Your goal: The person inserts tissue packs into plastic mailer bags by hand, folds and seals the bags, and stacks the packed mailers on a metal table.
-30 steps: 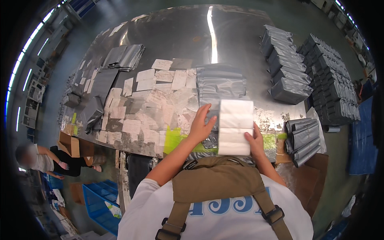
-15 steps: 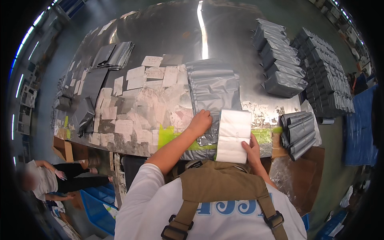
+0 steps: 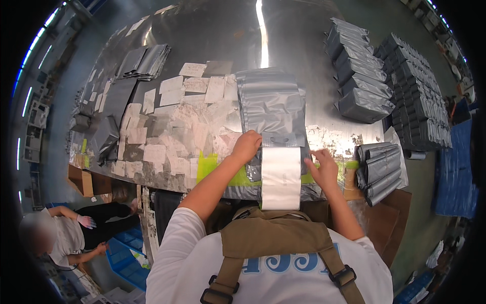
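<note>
A pile of grey plastic bags (image 3: 271,104) lies flat on the metal table in front of me, its near end crumpled. Over that near end a long white sheet-like piece (image 3: 281,177) reaches down to the table's front edge; whether it is one layer or several I cannot tell. My left hand (image 3: 247,146) is closed at the left edge of the grey plastic, fingertips pinching it beside the white piece's top corner. To the right of the white piece, my right hand (image 3: 324,168) has thumb and fingers apart, close to the bags' right edge, with nothing visible in it.
Bundled grey packs (image 3: 360,76) stand in a row at the right, with a taller stack (image 3: 417,96) beyond. Rolled grey bags (image 3: 378,169) lie by the right front corner. More folded grey bags (image 3: 144,62) rest at the far left. A person (image 3: 76,230) sits at lower left.
The white piece has shifted left and now lies straight over the bags. My right hand has let go of it and moved up beside it. My left hand has moved slightly left and up.
</note>
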{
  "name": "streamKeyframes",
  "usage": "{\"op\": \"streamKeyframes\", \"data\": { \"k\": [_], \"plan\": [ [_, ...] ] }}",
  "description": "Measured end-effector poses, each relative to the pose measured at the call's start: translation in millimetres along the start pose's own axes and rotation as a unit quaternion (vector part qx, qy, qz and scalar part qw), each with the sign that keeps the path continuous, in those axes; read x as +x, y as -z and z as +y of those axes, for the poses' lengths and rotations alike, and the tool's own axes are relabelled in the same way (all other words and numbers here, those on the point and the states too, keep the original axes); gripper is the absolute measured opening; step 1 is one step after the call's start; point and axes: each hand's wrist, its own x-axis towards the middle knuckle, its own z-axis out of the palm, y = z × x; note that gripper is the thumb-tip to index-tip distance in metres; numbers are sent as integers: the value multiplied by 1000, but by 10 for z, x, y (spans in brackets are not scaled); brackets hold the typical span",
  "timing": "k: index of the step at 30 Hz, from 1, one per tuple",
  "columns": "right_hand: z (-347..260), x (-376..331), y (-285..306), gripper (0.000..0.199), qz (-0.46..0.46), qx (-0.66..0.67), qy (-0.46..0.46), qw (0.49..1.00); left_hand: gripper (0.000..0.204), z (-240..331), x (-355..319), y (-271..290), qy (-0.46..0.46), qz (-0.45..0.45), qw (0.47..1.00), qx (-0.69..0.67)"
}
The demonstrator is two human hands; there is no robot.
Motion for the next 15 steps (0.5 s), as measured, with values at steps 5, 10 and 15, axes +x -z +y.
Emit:
{"op": "streamKeyframes", "data": {
  "k": [5,10,15],
  "plan": [
    [192,442,-373,11,-38,-95,135,985,11,96,0,-11,-2,34,999,-42],
    [-13,274,-334,12,65,45,14,997,14,252,-92,55,-83,168,981,41],
    [-55,-85,-417,17,144,84,39,985,19,244,-347,135,-201,201,958,46]
  ]
}}
